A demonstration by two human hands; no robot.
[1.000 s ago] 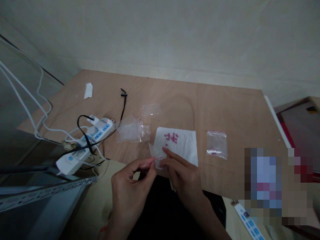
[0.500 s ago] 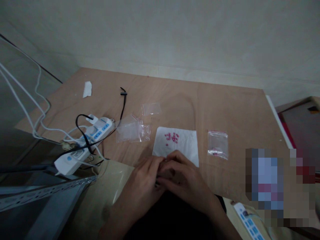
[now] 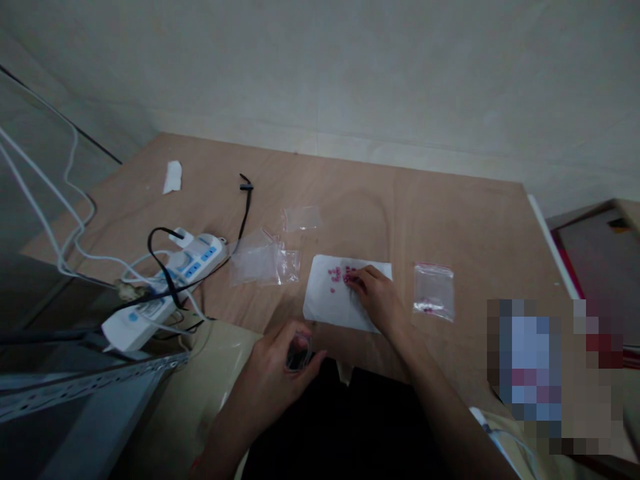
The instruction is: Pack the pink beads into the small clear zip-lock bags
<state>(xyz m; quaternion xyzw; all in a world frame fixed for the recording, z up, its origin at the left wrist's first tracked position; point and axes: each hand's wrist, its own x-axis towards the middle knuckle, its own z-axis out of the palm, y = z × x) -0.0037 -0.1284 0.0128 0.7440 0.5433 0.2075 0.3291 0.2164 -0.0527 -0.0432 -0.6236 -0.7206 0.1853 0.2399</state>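
My left hand (image 3: 283, 363) is curled near the table's front edge around a small clear plastic bag (image 3: 299, 352), its mouth facing up between thumb and fingers. Farther forward, my right hand (image 3: 375, 293) reaches over a white sheet (image 3: 320, 307), palm down. Its thumb and fingertips are pinched together among small pinkish-red beads (image 3: 336, 275); a red piece shows at the tips. Several beads lie loosely grouped on the upper half of the sheet, some hidden by the fingers, with one bead (image 3: 333, 291) apart from them.
Flat clear bags (image 3: 255, 260) lie left of the sheet, another clear bag (image 3: 301, 218) behind it. A zip bag (image 3: 433, 292) with a few red pieces lies to the right. A white power strip (image 3: 195, 257) with tangled cables occupies the table's left edge. A wall stands behind.
My hands have come apart. The right moved forward from beside the left to the beads on the sheet. The left stayed near the front edge, the clear bag in it now visible.
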